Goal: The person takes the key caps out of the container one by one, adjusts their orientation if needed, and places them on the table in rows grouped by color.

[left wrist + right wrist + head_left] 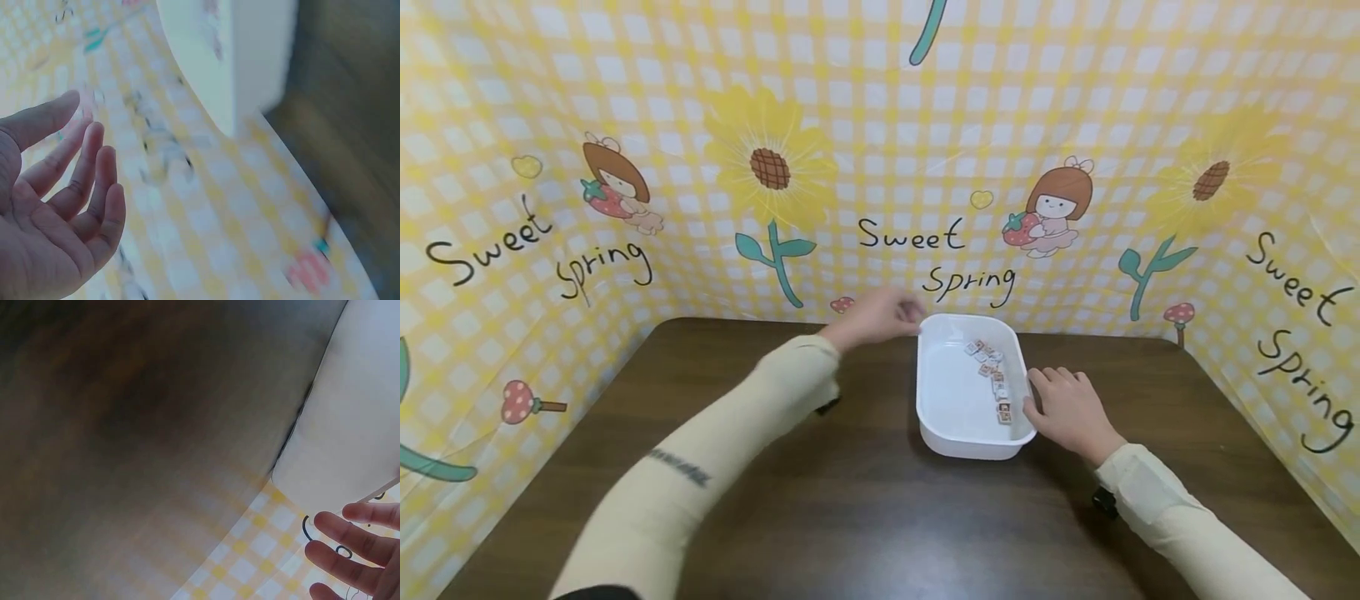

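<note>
A white rectangular plastic tub (951,387) stands on the table, with several small square pieces with brown and white faces (998,383) lying along its right side. My left hand (874,317) hovers by the tub's far left corner. In the left wrist view its fingers (75,194) are loosely bent and the palm is bare. At the tub's right rim is my right hand (1067,412), its thumb side against or very near the edge. The right wrist view shows its fingers (353,540) spread apart beside the tub's outer wall, holding nothing.
The dark brown wooden table (850,500) extends around the tub. Behind and to both sides hangs a yellow checked cloth (880,150) printed with sunflowers and lettering, close to the tub's far end.
</note>
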`<move>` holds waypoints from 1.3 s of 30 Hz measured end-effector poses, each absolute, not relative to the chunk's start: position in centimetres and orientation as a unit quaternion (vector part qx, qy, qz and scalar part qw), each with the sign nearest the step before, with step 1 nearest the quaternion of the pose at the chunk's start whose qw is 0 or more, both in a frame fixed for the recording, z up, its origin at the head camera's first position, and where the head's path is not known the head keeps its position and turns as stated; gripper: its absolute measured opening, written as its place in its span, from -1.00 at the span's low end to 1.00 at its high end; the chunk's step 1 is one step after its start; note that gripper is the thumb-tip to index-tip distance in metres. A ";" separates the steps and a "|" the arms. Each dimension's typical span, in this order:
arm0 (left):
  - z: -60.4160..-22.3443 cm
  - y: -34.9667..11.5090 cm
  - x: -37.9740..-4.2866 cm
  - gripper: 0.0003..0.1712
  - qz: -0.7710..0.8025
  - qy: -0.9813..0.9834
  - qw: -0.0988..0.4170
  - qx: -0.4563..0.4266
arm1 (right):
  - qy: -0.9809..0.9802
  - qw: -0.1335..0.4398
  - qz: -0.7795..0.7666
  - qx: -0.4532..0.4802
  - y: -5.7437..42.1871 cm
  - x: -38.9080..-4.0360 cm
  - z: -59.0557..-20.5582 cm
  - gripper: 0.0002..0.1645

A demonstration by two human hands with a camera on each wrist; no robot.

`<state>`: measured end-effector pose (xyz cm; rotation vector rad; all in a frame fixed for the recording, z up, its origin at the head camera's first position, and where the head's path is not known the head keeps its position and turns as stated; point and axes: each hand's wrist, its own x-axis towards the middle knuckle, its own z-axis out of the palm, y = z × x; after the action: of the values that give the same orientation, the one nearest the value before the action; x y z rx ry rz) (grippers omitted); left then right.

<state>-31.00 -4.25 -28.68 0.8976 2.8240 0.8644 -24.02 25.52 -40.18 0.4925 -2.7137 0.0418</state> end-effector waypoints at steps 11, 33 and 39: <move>-30.4 8.6 -34.6 -0.81 0.267 0.927 0.061 0.255 | -0.964 0.199 0.002 0.174 25.7 -24.4 -40.5 -0.58; -40.7 14.1 -39.5 -0.73 0.171 0.975 0.026 0.143 | -0.953 0.237 -0.001 0.189 26.1 -24.8 -40.8 -0.64; -41.5 14.3 -39.4 -0.79 0.184 0.973 0.021 0.135 | -0.956 0.227 -0.011 0.187 26.0 -24.7 -40.6 -0.65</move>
<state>-39.43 14.35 -41.46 0.4179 3.0179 0.5720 -24.66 26.01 -40.64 0.5156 -2.6331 -0.0295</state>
